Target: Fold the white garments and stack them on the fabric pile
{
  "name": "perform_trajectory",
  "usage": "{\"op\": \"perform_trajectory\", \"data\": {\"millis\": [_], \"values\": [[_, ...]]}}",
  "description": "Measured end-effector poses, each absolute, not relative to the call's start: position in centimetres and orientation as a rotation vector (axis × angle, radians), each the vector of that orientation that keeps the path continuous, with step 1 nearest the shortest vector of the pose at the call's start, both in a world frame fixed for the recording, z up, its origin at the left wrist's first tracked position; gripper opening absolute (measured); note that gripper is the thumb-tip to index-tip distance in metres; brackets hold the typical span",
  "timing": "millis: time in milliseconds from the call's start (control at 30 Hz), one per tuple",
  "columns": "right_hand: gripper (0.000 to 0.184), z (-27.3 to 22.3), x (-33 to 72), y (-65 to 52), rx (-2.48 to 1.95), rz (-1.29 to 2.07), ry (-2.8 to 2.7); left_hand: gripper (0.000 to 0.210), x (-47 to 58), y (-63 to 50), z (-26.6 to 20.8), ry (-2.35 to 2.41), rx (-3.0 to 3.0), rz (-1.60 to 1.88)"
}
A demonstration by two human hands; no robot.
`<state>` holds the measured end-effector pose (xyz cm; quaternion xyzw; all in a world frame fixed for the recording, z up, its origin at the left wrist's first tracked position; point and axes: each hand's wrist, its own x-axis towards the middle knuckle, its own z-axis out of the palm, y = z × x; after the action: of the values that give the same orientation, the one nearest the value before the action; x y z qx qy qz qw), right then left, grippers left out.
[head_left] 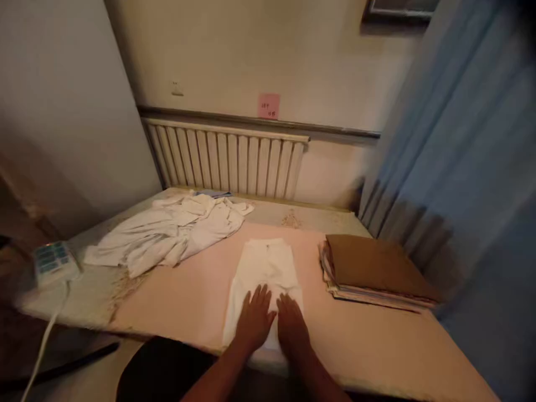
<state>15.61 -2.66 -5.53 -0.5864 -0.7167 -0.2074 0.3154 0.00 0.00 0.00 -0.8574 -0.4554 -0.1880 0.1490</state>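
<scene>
A white garment (270, 259), folded into a long narrow shape, lies on the pink cloth that covers the table. Flat on its lower left part rests my left hand (256, 318), fingers stretched out and pointing away from me. Beside it my right hand (291, 324) lies on the lower right part of the garment, its fingers also straight. The thumbs come close to each other. Small wrinkles show in the fabric just ahead of the fingertips. Neither hand grips anything.
A crumpled heap of white cloth (180, 229) lies at the back left. To the right stands a stack of folded fabrics (377, 268), brown on top. A power strip (54, 262) with a white cord sits at the left edge. A radiator (234, 159) and blue curtain (439, 167) border the table (335, 335).
</scene>
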Motion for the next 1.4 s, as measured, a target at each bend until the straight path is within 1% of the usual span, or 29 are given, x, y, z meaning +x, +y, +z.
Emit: {"op": "perform_trajectory", "data": {"millis": [433, 833, 1400], "values": [[0.042, -3.6, 15.9, -3.2, -1.562, -0.465, -1.909, 0.052, -2.6, 0.1, 0.5, -1.323, -2.581, -0.516], [0.043, -3.1, 15.7, -3.4, -1.617, -0.403, -1.931, 0.051, -3.3, 0.1, 0.6, -1.389, -2.597, -0.498], [0.042, -2.8, 16.0, -3.6, -1.571, -0.459, -1.967, 0.052, -3.3, 0.0, 0.7, -1.408, -2.62, -0.525]]}}
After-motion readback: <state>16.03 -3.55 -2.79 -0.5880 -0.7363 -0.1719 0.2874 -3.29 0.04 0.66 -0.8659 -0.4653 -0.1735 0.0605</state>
